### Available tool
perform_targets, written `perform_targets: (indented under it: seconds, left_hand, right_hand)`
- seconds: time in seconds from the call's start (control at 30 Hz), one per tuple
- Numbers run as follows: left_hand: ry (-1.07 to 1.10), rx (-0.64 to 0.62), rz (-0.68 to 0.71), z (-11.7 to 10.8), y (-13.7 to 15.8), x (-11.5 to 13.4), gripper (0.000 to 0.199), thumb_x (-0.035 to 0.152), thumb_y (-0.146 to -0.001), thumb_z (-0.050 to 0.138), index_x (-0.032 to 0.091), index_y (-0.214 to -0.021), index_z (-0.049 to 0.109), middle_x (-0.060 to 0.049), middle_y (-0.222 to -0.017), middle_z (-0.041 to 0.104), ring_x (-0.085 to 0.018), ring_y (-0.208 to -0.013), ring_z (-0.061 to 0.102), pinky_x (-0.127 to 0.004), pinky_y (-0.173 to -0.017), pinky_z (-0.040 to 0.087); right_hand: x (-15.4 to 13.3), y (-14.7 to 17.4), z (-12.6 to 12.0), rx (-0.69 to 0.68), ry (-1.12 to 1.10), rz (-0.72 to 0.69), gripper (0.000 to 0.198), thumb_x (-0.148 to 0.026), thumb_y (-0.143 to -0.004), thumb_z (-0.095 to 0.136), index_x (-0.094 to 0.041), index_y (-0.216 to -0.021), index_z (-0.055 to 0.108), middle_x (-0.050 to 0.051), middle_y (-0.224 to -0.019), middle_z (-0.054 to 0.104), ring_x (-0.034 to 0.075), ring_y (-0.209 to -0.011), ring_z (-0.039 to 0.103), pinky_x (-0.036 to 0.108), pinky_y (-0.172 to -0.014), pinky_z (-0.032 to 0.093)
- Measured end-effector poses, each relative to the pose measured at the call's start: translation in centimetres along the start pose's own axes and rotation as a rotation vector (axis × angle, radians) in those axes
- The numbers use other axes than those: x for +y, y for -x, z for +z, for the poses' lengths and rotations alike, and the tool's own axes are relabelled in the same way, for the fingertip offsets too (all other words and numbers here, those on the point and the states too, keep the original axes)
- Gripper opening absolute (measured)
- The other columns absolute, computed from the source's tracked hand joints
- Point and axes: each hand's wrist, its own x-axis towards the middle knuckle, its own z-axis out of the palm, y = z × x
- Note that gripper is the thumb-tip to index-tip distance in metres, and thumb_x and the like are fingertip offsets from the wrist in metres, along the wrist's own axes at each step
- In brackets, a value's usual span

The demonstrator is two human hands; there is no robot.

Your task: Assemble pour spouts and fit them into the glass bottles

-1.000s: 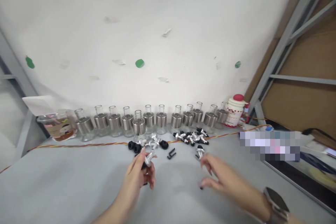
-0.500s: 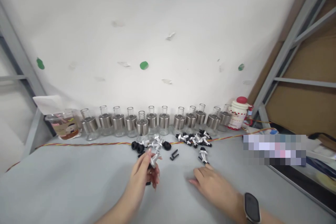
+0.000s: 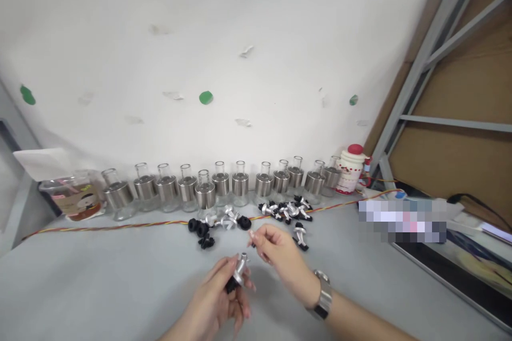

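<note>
One silver-and-black fitting [image 3: 240, 270] is gripped in the left hand [image 3: 220, 294], over the grey table [image 3: 100, 277]. The right hand [image 3: 282, 250], apart from it, pinches a small dark piece [image 3: 253, 245], mostly hidden. Beyond: glass bottles with metal sleeves [image 3: 205, 196], lined along the wall [image 3: 280, 64].

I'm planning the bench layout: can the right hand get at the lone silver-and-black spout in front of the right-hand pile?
Probably yes: the lone spout lies close beside the right hand, with nothing on top. Its fingertips seem to pinch a small dark piece, though.
</note>
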Motion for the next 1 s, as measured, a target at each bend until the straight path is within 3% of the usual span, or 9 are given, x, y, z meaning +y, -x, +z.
perform_targets:
  seconds: [0.23, 0.43, 0.63, 1.0]
  left_hand:
    - [0.016, -0.044, -0.033, 0.3, 0.3, -0.7, 0.043, 0.054, -0.066, 0.058, 0.016, -0.086, 0.048, -0.002, -0.06, 0.06, -0.011, -0.037, 0.053, -0.017, -0.029, 0.035]
    - [0.018, -0.067, -0.023, 0.2, 0.4, -0.6, 0.047, 0.057, -0.063, 0.059, 0.017, -0.084, 0.048, -0.001, -0.058, 0.06, -0.012, -0.037, 0.054, -0.018, -0.029, 0.033]
    - [0.028, -0.015, -0.012, 0.6, 0.5, 0.0, 0.044, 0.057, -0.062, 0.06, 0.017, -0.077, 0.049, 0.001, -0.056, 0.057, -0.01, -0.035, 0.052, -0.017, -0.028, 0.031]
    - [0.044, -0.053, 0.028, 0.2, 0.5, -0.6, 0.043, 0.056, -0.064, 0.06, 0.018, -0.08, 0.048, 0.001, -0.058, 0.057, -0.01, -0.037, 0.053, -0.016, -0.028, 0.028]
  right_hand:
    - [0.1, 1.6, 0.8, -0.033, -0.058, 0.046, 0.038, -0.051, -0.069, 0.057, -0.016, -0.058, 0.046, -0.009, -0.043, 0.037, 0.004, -0.039, 0.027, 0.019, -0.04, 0.02]
    - [0.4, 1.9, 0.9, -0.035, -0.005, 0.019, 0.036, -0.049, -0.071, 0.057, -0.018, -0.058, 0.043, -0.007, -0.047, 0.04, 0.007, -0.045, 0.038, 0.02, -0.044, 0.029]
    - [0.2, 1.8, 0.7, -0.009, 0.113, -0.011, 0.036, -0.047, -0.074, 0.054, -0.018, -0.056, 0.041, -0.008, -0.045, 0.036, 0.006, -0.042, 0.029, 0.02, -0.043, 0.027]
    - [0.3, 2.0, 0.7, -0.044, 0.122, 0.0, 0.035, -0.046, -0.075, 0.053, -0.018, -0.057, 0.041, -0.008, -0.046, 0.038, 0.007, -0.045, 0.033, 0.02, -0.046, 0.029]
